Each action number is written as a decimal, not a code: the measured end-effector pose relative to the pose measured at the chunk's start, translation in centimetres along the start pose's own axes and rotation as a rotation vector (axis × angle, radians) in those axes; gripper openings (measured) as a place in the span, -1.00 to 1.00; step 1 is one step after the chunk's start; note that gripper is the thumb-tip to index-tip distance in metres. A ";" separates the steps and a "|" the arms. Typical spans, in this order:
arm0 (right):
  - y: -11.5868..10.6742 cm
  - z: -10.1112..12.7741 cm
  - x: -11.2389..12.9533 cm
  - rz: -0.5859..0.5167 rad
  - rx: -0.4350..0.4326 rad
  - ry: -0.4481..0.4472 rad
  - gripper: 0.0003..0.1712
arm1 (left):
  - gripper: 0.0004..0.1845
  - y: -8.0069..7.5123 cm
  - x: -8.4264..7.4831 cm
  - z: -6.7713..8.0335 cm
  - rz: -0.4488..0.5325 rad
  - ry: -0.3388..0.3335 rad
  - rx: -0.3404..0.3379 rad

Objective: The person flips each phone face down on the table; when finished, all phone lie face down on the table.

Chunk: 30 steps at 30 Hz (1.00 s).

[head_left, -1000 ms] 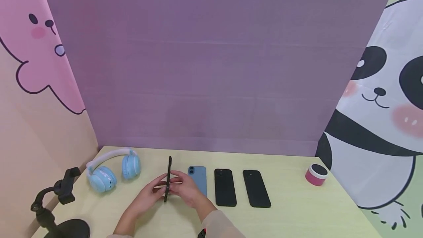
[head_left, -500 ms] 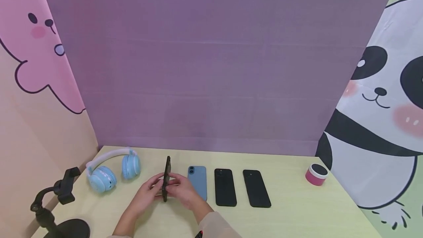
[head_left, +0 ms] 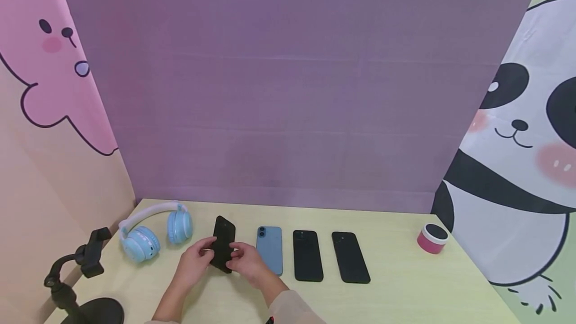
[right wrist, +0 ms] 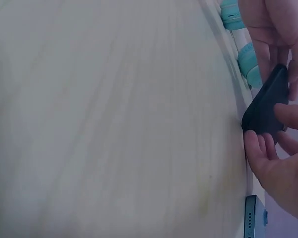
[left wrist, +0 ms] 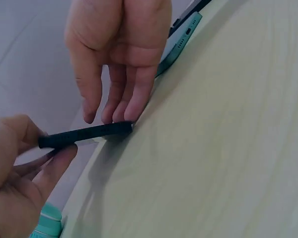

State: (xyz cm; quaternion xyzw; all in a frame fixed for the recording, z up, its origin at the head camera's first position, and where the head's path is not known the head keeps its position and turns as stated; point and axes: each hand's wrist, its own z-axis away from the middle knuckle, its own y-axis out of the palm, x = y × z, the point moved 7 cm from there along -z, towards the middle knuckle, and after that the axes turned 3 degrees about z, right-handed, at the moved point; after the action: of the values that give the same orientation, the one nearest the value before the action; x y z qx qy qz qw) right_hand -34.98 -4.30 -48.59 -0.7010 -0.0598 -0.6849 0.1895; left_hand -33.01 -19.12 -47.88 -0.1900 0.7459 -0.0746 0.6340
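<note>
A black phone [head_left: 223, 243] stands tilted close over the table in the head view. My left hand [head_left: 194, 263] pinches its left edge, and in the left wrist view the thumb and fingers of that left hand [left wrist: 20, 173] lie on opposite faces of it. At the right edge is my right hand [head_left: 249, 263], its fingertips right at the phone. Seen in the right wrist view, the right hand [right wrist: 285, 173] has rather straight fingers at the phone's corner and a thumb in front of its face. A blue phone [head_left: 270, 250] lies just right of that hand.
Two more black phones, a nearer one [head_left: 308, 256] and one farther right [head_left: 351, 258], lie on the table [head_left: 396, 284]. Light-blue headphones [head_left: 141, 244] lie at left, behind a black phone stand [head_left: 90, 259]. A pink-and-white jar [head_left: 432, 239] stands at far right.
The phone has turned from edge-on to show its black face, shifting slightly left. Both hands have moved a little apart, the right fingers drawing back to its right edge.
</note>
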 end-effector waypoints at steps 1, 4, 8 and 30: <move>0.0 0.0 -0.1 0.027 -0.008 0.001 -0.48 | -0.62 -0.1 0.1 0.0 -0.030 -0.001 -0.001; -0.1 0.0 -0.1 0.143 -0.040 -0.012 -0.50 | -0.60 -0.1 0.4 -0.1 -0.117 0.002 0.000; 0.1 -0.1 0.1 0.326 -0.073 -0.031 -0.53 | -0.56 -0.1 0.7 0.0 -0.217 0.015 -0.008; 0.1 -0.4 -0.2 0.469 -0.091 -0.018 -0.50 | -0.45 0.1 1.2 0.3 -0.300 -0.052 0.030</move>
State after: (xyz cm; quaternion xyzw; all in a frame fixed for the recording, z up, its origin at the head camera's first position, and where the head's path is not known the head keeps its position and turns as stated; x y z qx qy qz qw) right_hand -35.36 -4.47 -48.82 -0.7097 0.1337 -0.6178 0.3111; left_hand -32.93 -19.40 -49.04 -0.2917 0.6913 -0.1749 0.6375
